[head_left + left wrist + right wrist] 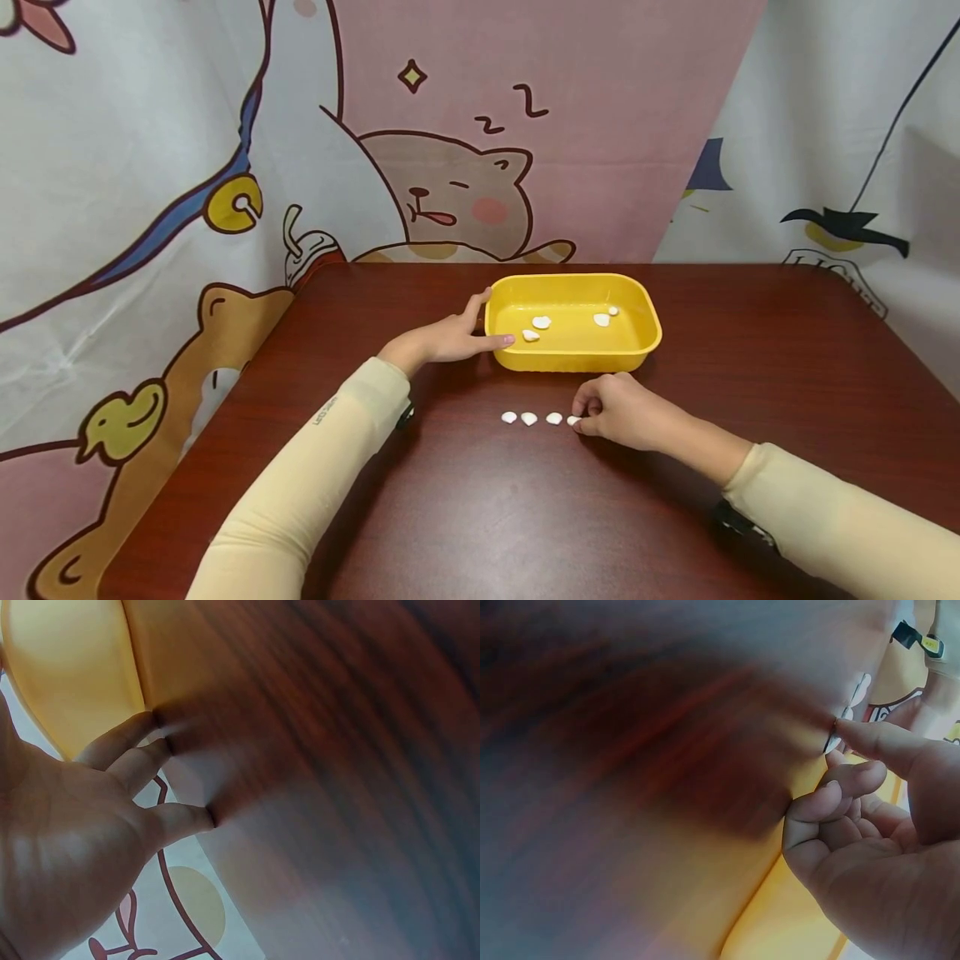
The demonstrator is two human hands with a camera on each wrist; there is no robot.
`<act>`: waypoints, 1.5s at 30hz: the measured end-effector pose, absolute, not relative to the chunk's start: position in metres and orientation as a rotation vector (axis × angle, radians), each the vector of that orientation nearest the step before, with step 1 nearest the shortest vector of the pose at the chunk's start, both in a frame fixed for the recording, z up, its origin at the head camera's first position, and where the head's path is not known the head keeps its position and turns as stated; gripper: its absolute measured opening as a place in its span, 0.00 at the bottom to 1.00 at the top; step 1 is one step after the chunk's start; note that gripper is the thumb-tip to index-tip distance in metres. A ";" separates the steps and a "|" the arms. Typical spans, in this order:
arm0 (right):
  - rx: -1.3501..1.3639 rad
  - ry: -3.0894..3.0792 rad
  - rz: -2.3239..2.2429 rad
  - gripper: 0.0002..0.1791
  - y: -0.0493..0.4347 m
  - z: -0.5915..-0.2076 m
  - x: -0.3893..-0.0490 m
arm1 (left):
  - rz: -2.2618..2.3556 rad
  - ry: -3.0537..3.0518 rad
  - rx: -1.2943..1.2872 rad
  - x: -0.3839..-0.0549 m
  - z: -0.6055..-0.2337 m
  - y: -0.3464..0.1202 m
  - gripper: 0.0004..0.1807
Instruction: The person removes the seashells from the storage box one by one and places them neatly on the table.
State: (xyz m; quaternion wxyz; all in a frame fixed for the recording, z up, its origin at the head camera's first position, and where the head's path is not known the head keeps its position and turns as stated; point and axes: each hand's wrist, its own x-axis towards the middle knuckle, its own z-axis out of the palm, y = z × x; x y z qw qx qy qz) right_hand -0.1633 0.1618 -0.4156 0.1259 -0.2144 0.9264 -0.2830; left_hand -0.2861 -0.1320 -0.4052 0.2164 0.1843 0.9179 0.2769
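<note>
A yellow plastic basin (573, 362) stands on the table with several small white seashells in it, such as one shell (542, 322) at its left. My left hand (446, 337) rests against the basin's left side, fingers spread and fairly straight, thumb over the rim. In front of the basin several white shells lie in a row, among them a shell (529, 419). At the row's right end my right hand (626, 414) pinches a white shell (573, 421) between thumb and fingers, low at the tabletop. The right wrist view shows the other fingers curled.
The dark red-brown wooden table (480, 517) has a glossy surface. Behind it and to the left hangs a cloth with cartoon animals (465, 200). Both forearms wear cream sleeves, with a dark device (742, 523) strapped at the right wrist.
</note>
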 end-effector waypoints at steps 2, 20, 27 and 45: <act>-0.621 2.703 -0.824 0.06 0.163 -0.416 -0.164 | 0.763 2.541 0.507 -0.286 -0.404 -0.131 0.66; -0.641 2.713 -0.835 0.07 0.171 -0.415 -0.164 | 0.770 2.544 0.493 -0.284 -0.405 -0.131 0.65; -0.649 2.687 -0.831 0.07 0.174 -0.410 -0.167 | 0.762 2.547 0.484 -0.285 -0.404 -0.131 0.65; -0.500 2.895 -0.761 0.15 0.183 -0.314 -0.201 | 0.771 2.532 0.490 -0.283 -0.405 -0.131 0.65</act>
